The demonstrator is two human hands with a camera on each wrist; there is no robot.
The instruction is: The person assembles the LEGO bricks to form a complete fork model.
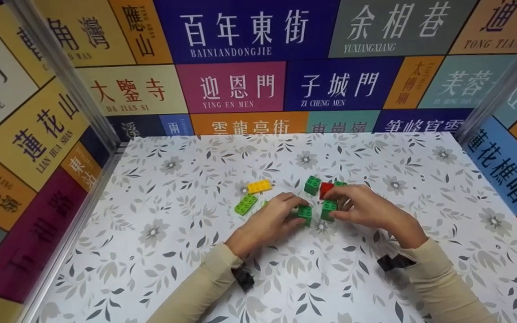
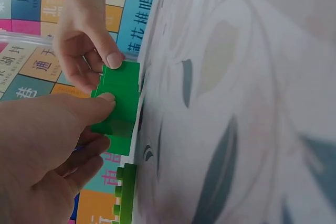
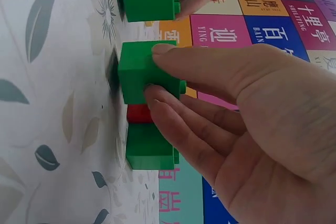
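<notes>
In the head view, my left hand (image 1: 269, 218) pinches a green building brick (image 1: 304, 215) between thumb and fingers. A short gap to the right, a second green brick (image 1: 328, 211) is gripped by my right hand (image 1: 366, 206); its thumb and fingertips press the sides in the right wrist view, where this brick (image 3: 142, 77) stands with its studs up. Behind the two held bricks are another green brick (image 1: 312, 184), a red brick (image 1: 326, 190) and a further green brick (image 1: 340, 183), partly hidden by the right hand.
Left of the hands lie a yellow brick (image 1: 259, 186) and a lime green brick (image 1: 246, 204). Another lime green piece (image 1: 265, 203) peeks out behind the left hand. Walls with printed signs (image 1: 231, 85) enclose the flower-patterned table (image 1: 173, 264) at the back and sides.
</notes>
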